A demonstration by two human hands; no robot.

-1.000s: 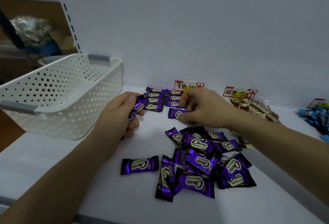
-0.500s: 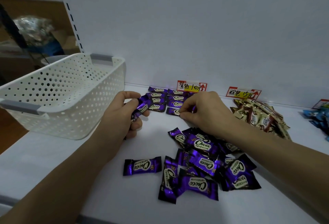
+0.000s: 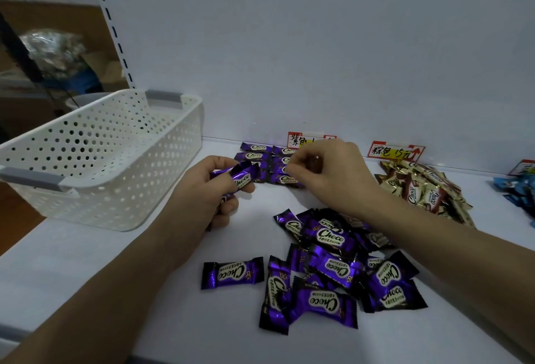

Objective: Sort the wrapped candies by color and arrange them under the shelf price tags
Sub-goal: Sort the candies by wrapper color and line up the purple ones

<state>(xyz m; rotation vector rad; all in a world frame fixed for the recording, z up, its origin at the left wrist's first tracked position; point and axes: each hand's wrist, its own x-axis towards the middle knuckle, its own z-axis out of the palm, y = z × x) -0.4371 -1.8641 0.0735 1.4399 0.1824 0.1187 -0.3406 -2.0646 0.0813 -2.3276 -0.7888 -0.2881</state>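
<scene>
Head view is showing us the left hand (image 3: 202,198) gripping a small bundle of purple candies (image 3: 241,177) — its fingers are curling round them. The right hand (image 3: 333,181) is poised over the neat rows (image 3: 256,156) lying just under the purple price tag (image 3: 304,140). Its fingers are curled down onto the nearest candy of the rows, but we cannot tell if they are pinching it or only pressing it flat. The loose purple pile (image 3: 333,262) is waiting on the shelf (image 3: 86,276) near the person, with a single candy (image 3: 233,272) lying apart at its left.

We are judging these candies as very light, with slick, crinkly foil which will probably be sliding easily — the best place for taking one is across the padded middle, not by the thin crimped ends. The wrappers facing us are carrying the word "Choco" in a white oval, with small Chinese print below, too small for reading. The purple price tag is showing handwritten Chinese characters, partly hidden by the hand. The second tag (image 3: 395,151) is reading "15元" after two characters, above the gold-brown candies (image 3: 425,190).
</scene>
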